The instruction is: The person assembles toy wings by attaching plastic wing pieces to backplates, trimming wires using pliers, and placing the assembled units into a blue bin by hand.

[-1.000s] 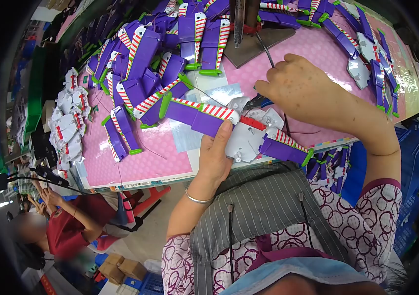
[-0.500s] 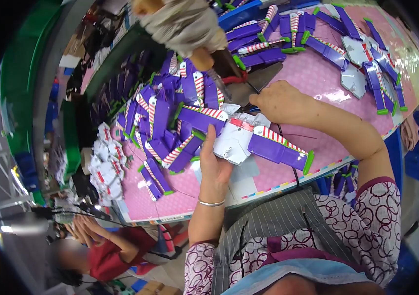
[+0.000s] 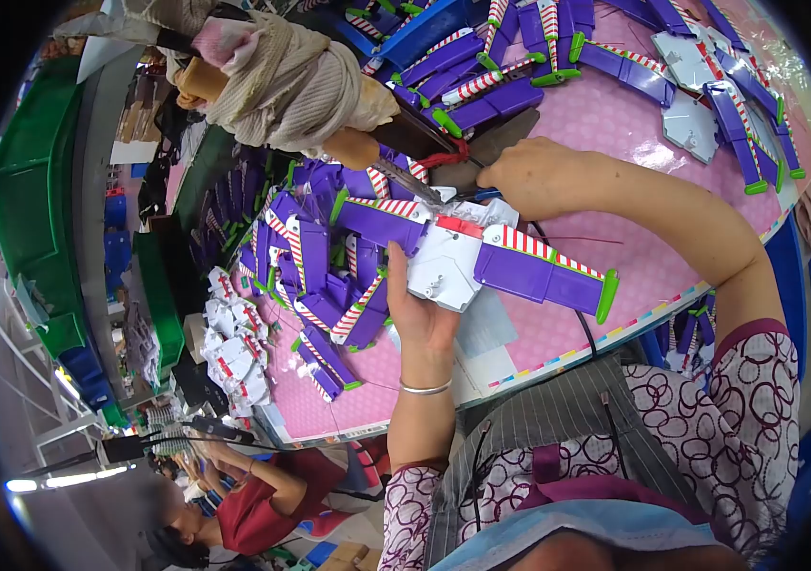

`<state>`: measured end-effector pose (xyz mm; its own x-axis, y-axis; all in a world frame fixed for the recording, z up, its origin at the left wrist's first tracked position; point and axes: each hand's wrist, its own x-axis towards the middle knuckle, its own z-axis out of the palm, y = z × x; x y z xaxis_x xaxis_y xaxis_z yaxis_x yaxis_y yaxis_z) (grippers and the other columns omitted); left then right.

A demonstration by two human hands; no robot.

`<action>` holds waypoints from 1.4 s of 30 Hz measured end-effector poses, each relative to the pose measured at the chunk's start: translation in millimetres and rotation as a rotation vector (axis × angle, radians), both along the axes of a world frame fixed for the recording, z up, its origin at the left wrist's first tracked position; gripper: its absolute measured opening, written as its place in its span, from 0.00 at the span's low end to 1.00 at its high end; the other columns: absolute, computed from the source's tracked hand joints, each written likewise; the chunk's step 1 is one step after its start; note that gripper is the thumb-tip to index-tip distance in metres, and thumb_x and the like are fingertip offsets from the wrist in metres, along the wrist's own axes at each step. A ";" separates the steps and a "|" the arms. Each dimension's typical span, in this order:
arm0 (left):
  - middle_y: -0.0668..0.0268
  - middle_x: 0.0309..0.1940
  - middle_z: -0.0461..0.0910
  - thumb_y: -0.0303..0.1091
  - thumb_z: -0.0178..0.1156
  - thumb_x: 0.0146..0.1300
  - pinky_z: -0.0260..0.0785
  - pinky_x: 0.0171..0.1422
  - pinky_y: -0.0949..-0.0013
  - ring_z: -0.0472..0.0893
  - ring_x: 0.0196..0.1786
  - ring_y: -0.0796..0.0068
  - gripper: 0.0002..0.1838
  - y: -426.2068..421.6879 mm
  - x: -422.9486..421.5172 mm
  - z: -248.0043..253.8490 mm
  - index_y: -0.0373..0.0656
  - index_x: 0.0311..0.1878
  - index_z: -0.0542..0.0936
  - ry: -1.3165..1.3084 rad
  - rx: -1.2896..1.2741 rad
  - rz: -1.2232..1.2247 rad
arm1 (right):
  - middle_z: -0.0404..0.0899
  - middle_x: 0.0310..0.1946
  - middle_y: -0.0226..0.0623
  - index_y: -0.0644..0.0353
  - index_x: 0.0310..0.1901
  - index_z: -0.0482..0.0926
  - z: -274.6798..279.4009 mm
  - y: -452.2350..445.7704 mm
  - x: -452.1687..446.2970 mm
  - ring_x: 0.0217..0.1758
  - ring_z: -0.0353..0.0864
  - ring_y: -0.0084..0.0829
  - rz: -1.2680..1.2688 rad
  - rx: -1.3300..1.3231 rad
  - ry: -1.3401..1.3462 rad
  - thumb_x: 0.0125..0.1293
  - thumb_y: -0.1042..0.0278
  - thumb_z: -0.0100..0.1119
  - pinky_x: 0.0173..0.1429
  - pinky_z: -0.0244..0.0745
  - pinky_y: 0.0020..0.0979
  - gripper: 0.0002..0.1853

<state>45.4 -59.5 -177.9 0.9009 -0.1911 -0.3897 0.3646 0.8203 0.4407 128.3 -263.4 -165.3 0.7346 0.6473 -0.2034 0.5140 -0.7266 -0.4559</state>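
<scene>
My left hand (image 3: 417,309) holds a white plastic body piece (image 3: 444,266) from below, thumb along its left side. A purple wing with a red-striped edge and green tip spreads from each side, the right wing (image 3: 541,276) and the left wing (image 3: 377,224). My right hand (image 3: 537,179) is closed around a tool with a blue handle, mostly hidden by the fingers, just above the body piece's upper edge. The thin metal tip (image 3: 410,181) of a cloth-wrapped stand-mounted tool (image 3: 282,90) points at that upper edge.
Piled purple wings (image 3: 306,252) lie left of the held piece, with stacked white bodies (image 3: 237,352) beyond. More winged pieces (image 3: 729,105) lie at the right of the pink table (image 3: 605,124). A blue bin (image 3: 429,38) stands at the back. A co-worker in red (image 3: 267,509) sits lower left.
The view has swung left, showing more of the wrapped tool. The held piece is now under its metal tip. Both hands keep their holds.
</scene>
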 end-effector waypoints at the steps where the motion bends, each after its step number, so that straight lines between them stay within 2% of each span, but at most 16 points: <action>1: 0.53 0.57 0.72 0.48 0.48 0.68 0.63 0.64 0.53 0.72 0.59 0.55 0.27 -0.2 -0.4 0.1 0.37 0.60 0.67 -0.010 -0.009 0.013 | 0.80 0.29 0.50 0.61 0.36 0.78 1.5 -0.2 0.2 0.37 0.80 0.49 0.002 -0.006 0.010 0.52 0.60 0.61 0.42 0.74 0.43 0.14; 11: 0.54 0.58 0.70 0.49 0.49 0.67 0.63 0.65 0.52 0.71 0.60 0.56 0.28 -1.8 -1.3 -1.3 0.37 0.62 0.66 -0.062 -0.029 -0.019 | 0.80 0.30 0.49 0.58 0.37 0.79 1.0 -2.3 -0.2 0.37 0.80 0.48 -0.025 0.001 -0.015 0.50 0.60 0.61 0.42 0.74 0.44 0.14; 13: 0.55 0.60 0.69 0.49 0.50 0.67 0.62 0.66 0.52 0.70 0.61 0.56 0.29 -5.0 -1.5 2.0 0.38 0.63 0.65 -0.073 -0.001 -0.004 | 0.81 0.32 0.48 0.57 0.38 0.80 0.7 -3.2 -0.3 0.38 0.80 0.48 0.002 0.032 0.002 0.51 0.59 0.60 0.43 0.74 0.44 0.14; 14: 0.56 0.61 0.68 0.50 0.50 0.67 0.61 0.67 0.53 0.68 0.63 0.56 0.29 -5.5 -1.5 3.5 0.39 0.64 0.63 -0.127 -0.067 -0.055 | 0.81 0.33 0.47 0.56 0.38 0.80 3.8 -3.7 -0.5 0.39 0.80 0.48 0.010 0.022 -0.010 0.51 0.58 0.60 0.43 0.75 0.43 0.15; 17: 0.54 0.63 0.65 0.51 0.48 0.67 0.55 0.70 0.51 0.66 0.64 0.53 0.31 -5.9 -3.3 0.8 0.39 0.66 0.60 -0.118 0.015 -0.004 | 0.81 0.35 0.46 0.56 0.40 0.80 8.5 -2.7 -3.5 0.40 0.81 0.47 0.009 -0.001 0.000 0.51 0.59 0.59 0.44 0.75 0.43 0.15; 21: 0.55 0.63 0.66 0.52 0.50 0.65 0.53 0.70 0.51 0.66 0.64 0.55 0.33 -1.3 -7.3 -7.3 0.38 0.65 0.62 -0.080 0.009 0.027 | 0.81 0.35 0.47 0.55 0.40 0.80 14.5 -2.7 -7.2 0.41 0.80 0.48 0.005 -0.017 -0.004 0.51 0.61 0.57 0.45 0.74 0.43 0.14; 25: 0.56 0.63 0.66 0.54 0.51 0.64 0.52 0.71 0.52 0.65 0.65 0.55 0.34 -4.0 -9.3 -3.8 0.38 0.65 0.62 -0.164 0.004 -0.027 | 0.81 0.38 0.47 0.56 0.40 0.79 10.6 0.1 -7.6 0.43 0.80 0.48 -0.019 -0.033 0.007 0.54 0.60 0.55 0.46 0.74 0.44 0.14; 31: 0.56 0.61 0.69 0.55 0.51 0.64 0.55 0.69 0.52 0.68 0.63 0.56 0.34 -1.9 -9.4 -9.2 0.38 0.63 0.64 -0.160 -0.034 -0.062 | 0.81 0.38 0.47 0.56 0.41 0.79 7.7 0.9 -7.1 0.44 0.80 0.48 0.000 -0.041 -0.014 0.56 0.56 0.54 0.47 0.74 0.44 0.16; 35: 0.54 0.61 0.68 0.55 0.51 0.64 0.57 0.68 0.51 0.67 0.63 0.55 0.34 -3.0 -7.3 -14.9 0.36 0.63 0.63 -0.192 0.008 0.014 | 0.81 0.37 0.47 0.56 0.37 0.79 13.5 1.6 -10.0 0.42 0.80 0.48 0.037 0.023 -0.065 0.53 0.56 0.58 0.46 0.73 0.46 0.14; 36: 0.52 0.62 0.66 0.54 0.51 0.64 0.56 0.68 0.50 0.66 0.64 0.53 0.35 -4.2 -7.0 -11.9 0.35 0.64 0.62 -0.187 -0.031 -0.013 | 0.81 0.35 0.49 0.59 0.36 0.80 -11.2 3.8 -0.6 0.40 0.81 0.48 0.064 0.040 -0.079 0.57 0.53 0.55 0.43 0.74 0.47 0.17; 37: 0.51 0.62 0.66 0.54 0.51 0.64 0.56 0.69 0.50 0.66 0.64 0.52 0.36 -2.0 -5.0 -15.5 0.34 0.64 0.61 -0.185 -0.131 -0.037 | 0.81 0.35 0.48 0.59 0.34 0.81 -10.0 3.1 -1.7 0.40 0.81 0.48 0.053 0.082 -0.088 0.57 0.52 0.54 0.42 0.74 0.46 0.17; 42: 0.53 0.60 0.69 0.47 0.57 0.62 0.66 0.62 0.51 0.70 0.61 0.56 0.32 -3.2 -4.4 -16.4 0.36 0.63 0.63 -0.185 -0.100 0.000 | 0.81 0.35 0.46 0.57 0.36 0.79 -13.9 5.7 -5.3 0.42 0.80 0.47 -0.051 0.010 -0.091 0.53 0.60 0.57 0.45 0.74 0.45 0.12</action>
<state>41.0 -62.7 -194.3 0.9554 -0.2203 -0.1969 0.2849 0.8636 0.4160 123.0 -257.6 -179.2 0.7816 0.6105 -0.1282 0.5164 -0.7485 -0.4160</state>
